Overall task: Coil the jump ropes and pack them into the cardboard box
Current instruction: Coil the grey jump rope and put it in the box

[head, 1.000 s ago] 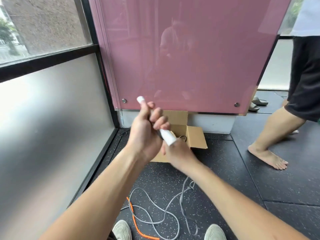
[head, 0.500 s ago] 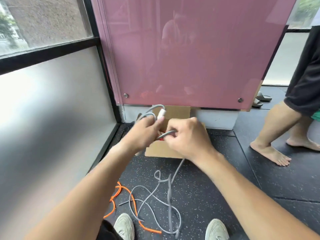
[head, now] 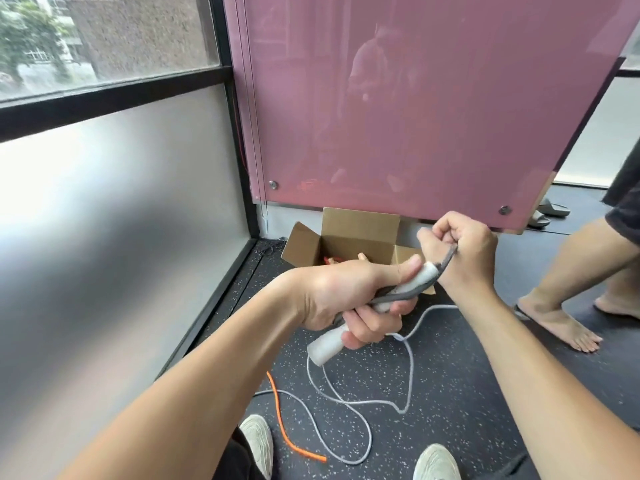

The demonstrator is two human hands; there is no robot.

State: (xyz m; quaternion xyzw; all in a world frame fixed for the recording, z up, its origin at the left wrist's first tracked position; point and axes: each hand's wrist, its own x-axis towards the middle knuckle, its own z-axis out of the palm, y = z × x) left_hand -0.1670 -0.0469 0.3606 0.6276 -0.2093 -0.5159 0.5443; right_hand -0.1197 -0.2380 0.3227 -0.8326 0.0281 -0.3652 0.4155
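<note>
Head view, single entry. Left hand [head: 346,299], at centre: fingers and thumb curled round a white handle [head: 325,346], which lies tilted, its lower end toward 7 o'clock and its upper end toward 1 o'clock; whether one handle or two are bundled in the grip cannot be told. Grey rope [head: 398,296]: turns lie along the handle under the left thumb, and a short length runs from the handle's upper end to the right hand. Right hand [head: 464,251], at 2 o'clock of the left hand and just beside it: fingers curled, pinching that length of grey rope. The rest of the grey rope hangs from the handle and lies in loose loops on the floor [head: 467,393], at 6 o'clock of the hands. Orange rope [head: 278,410]: one loose strand on the floor at 7 o'clock, beside the grey loops. Cardboard box [head: 360,226]: open, flaps up, on the floor at 12 o'clock of the left hand, against the base of a pink panel [head: 415,98]; something orange shows inside it. Frosted window [head: 104,220]: fills the 9 o'clock side. Shoes [head: 256,441]: a pale pair at the bottom edge, either side of the ropes. Bare foot [head: 561,327] of a second person: at 3 o'clock, on the floor. Sandals [head: 550,211]: at 2 o'clock, behind the panel's corner.
</note>
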